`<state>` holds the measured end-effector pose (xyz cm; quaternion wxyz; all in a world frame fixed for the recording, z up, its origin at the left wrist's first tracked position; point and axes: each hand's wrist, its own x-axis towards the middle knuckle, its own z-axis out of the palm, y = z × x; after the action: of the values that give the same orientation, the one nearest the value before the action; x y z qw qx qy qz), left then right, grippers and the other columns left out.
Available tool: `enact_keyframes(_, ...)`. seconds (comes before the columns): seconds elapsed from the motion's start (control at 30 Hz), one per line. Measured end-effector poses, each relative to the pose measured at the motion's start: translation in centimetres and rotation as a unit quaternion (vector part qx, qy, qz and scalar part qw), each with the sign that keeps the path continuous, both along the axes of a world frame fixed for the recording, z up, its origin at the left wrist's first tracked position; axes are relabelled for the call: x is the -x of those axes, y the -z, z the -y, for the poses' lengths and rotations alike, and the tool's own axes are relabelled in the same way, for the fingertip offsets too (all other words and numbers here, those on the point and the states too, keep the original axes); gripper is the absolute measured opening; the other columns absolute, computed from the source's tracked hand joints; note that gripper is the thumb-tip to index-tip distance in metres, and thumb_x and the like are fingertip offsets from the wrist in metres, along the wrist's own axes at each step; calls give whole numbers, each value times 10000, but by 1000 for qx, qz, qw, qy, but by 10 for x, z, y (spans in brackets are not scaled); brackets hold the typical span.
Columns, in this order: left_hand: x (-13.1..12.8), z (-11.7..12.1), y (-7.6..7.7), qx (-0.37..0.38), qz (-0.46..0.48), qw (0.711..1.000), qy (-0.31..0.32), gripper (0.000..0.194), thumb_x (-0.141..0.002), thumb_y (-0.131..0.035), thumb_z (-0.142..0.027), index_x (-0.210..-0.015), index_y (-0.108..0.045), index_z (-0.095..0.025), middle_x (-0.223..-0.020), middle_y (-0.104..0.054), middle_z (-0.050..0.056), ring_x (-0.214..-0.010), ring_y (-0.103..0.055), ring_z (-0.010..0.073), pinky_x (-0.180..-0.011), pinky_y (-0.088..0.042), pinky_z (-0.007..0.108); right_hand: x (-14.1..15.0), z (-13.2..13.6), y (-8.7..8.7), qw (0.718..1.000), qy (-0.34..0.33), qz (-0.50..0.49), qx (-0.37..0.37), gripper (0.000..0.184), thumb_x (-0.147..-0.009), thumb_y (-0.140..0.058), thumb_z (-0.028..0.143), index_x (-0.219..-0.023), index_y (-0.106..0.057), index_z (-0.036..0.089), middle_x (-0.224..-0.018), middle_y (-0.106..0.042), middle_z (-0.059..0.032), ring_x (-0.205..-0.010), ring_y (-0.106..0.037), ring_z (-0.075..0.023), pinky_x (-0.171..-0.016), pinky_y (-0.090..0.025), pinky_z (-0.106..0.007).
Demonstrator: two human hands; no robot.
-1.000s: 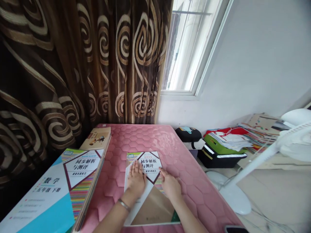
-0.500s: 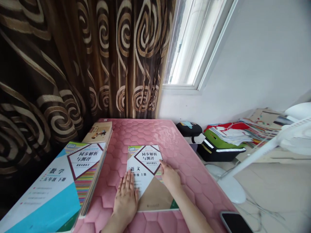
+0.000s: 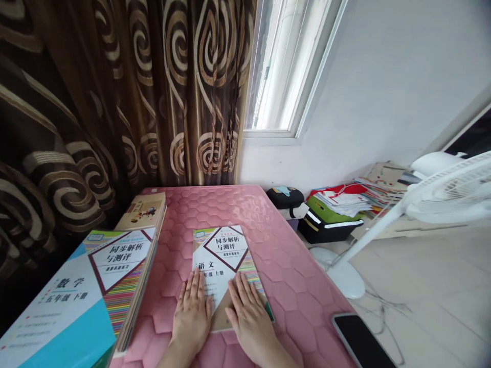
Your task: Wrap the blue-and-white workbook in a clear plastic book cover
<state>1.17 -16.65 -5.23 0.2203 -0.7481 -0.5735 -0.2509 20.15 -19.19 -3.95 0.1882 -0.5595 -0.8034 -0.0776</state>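
A thin workbook (image 3: pixel 222 255) with a white, brown and striped cover lies flat on the pink quilted table (image 3: pixel 245 209). My left hand (image 3: pixel 192 317) rests palm down on the book's near left corner, fingers stretched out and half on the pink cover. My right hand (image 3: pixel 247 317) lies flat on the book's near right part, fingers spread. Neither hand grips anything.
A stack of similar workbooks (image 3: pixel 92 291) fills the table's left side, a smaller book (image 3: pixel 143 210) behind it. A black phone (image 3: pixel 362 340) lies at the near right edge. A white fan (image 3: pixel 441 194) and piles of bags and papers (image 3: pixel 337 209) stand right; brown curtain (image 3: pixel 115 92) behind.
My right hand slid from the book's right edge down to its near part. My left hand stayed at the near left corner. The view shifted slightly left.
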Motion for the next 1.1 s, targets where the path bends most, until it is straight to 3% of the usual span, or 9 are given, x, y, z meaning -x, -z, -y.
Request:
enact_keyframes(0.13,5,1,1,20,-5,1000,1,637,-923,-363,-319,-1510,-173,-159,-1487,-412,92,-1354,-395,205,-1117,-313,388,-23,7,6,1000,21,12,-15,608,-971,-352,363,-1516,-131,208,-1560,-230,-73,-1436,-215,-250,-1135,-300,-457)
enact_keyframes(0.23,-1,3,-1,64,-16,997,-27,556,-910,-338,-284,-1448,-364,-148,-1481,-410,108,-1364,-381,246,-1158,-207,505,-25,9,13,999,34,13,-11,602,-969,-342,357,-1515,-126,223,-1563,-220,-63,-1433,-223,-251,-1129,-312,-467)
enact_keyframes(0.33,-31,-6,-8,136,-21,988,-64,536,-883,-344,-277,-1363,-490,-88,-1465,-411,168,-1377,-349,315,-1141,-129,618,-23,8,16,999,42,8,13,579,-965,-332,356,-1507,-179,224,-1564,-213,-64,-1431,-224,-262,-1130,-309,-484)
enact_keyframes(0.47,-86,-43,-16,221,7,975,-32,564,-891,-345,-305,-1400,-437,-80,-1494,-354,171,-1392,-322,311,-1111,-287,536,-24,6,16,998,35,3,53,566,-960,-331,392,-1488,-264,202,-1559,-212,-74,-1431,-216,-284,-1134,-299,-505)
enact_keyframes(0.53,-96,-68,-21,238,35,970,-15,568,-916,-308,-308,-1437,-371,-88,-1521,-307,153,-1413,-279,282,-1129,-276,497,-26,6,16,997,31,-1,66,572,-960,-325,406,-1489,-262,198,-1557,-210,-73,-1430,-219,-285,-1134,-300,-509)
enact_keyframes(0.67,-67,-108,-32,251,66,965,-25,574,-932,-310,-358,-1442,-364,-101,-1523,-311,148,-1408,-296,263,-1149,-242,478,-28,5,18,997,31,-2,76,581,-962,-318,414,-1497,-223,209,-1556,-213,-65,-1427,-231,-280,-1132,-306,-510)
enact_keyframes(0.8,-23,-123,-38,217,59,973,-50,543,-940,-286,-307,-1435,-377,-105,-1503,-358,140,-1394,-327,256,-1133,-267,482,-28,4,22,997,29,-7,72,579,-961,-322,404,-1497,-221,211,-1556,-218,-63,-1428,-226,-288,-1142,-279,-530)
enact_keyframes(0.93,-20,-100,-31,186,40,980,-62,525,-924,-307,-280,-1416,-417,-129,-1488,-393,128,-1393,-330,249,-1151,-203,519,-26,4,22,995,35,-7,88,576,-959,-316,410,-1488,-256,191,-1551,-229,-74,-1425,-230,-292,-1145,-271,-535)
enact_keyframes(1.1,-30,-21,-9,87,-26,996,16,561,-899,-359,-246,-1454,-356,-160,-1504,-385,84,-1386,-342,218,-1131,-275,417,-29,4,17,993,28,-10,110,581,-956,-317,423,-1492,-240,211,-1554,-202,-53,-1428,-215,-289,-1150,-260,-539)
